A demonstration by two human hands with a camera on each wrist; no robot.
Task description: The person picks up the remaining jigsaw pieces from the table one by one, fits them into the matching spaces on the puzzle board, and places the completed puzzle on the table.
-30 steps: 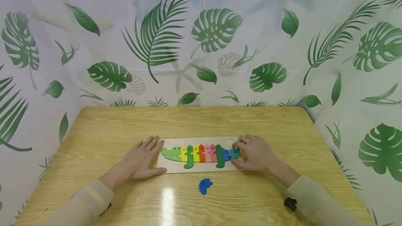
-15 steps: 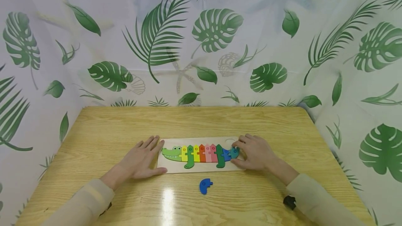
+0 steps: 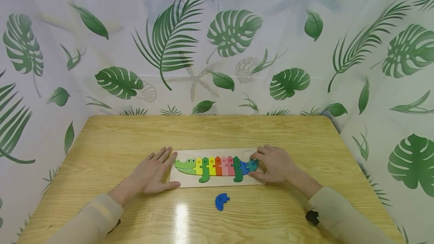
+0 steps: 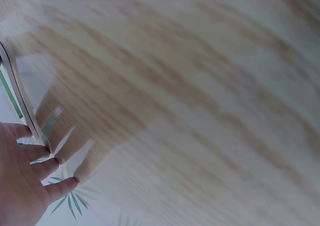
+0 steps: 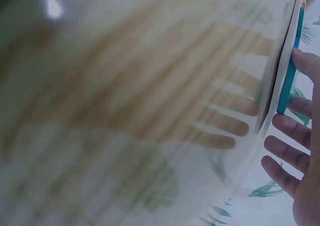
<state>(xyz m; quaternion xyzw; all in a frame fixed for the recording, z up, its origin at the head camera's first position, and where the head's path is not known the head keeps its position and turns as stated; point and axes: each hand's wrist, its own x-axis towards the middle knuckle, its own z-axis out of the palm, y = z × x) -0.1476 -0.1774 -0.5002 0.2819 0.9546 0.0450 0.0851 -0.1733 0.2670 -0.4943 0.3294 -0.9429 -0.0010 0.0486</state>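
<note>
A crocodile jigsaw puzzle in rainbow colours lies on its pale wooden board [image 3: 217, 182]. My right hand [image 3: 276, 165] is at the board's right end, pinching the teal tail piece [image 3: 252, 165] between thumb and index finger, beside a blue piece [image 3: 243, 168]. In the right wrist view, that teal piece [image 5: 287, 88] shows as a thin edge on the board, the other fingers spread past it. My left hand [image 3: 154, 172] rests at the board's left end, fingers straight, thumb by the near corner. A loose dark blue piece [image 3: 221, 201] lies in front of the board.
The wooden table [image 3: 135, 131] carries the board near its middle. A bare round recess [image 3: 249, 152] shows at the board's upper right. Leaf-patterned cloth [image 3: 217, 59] hangs behind the table and along both sides.
</note>
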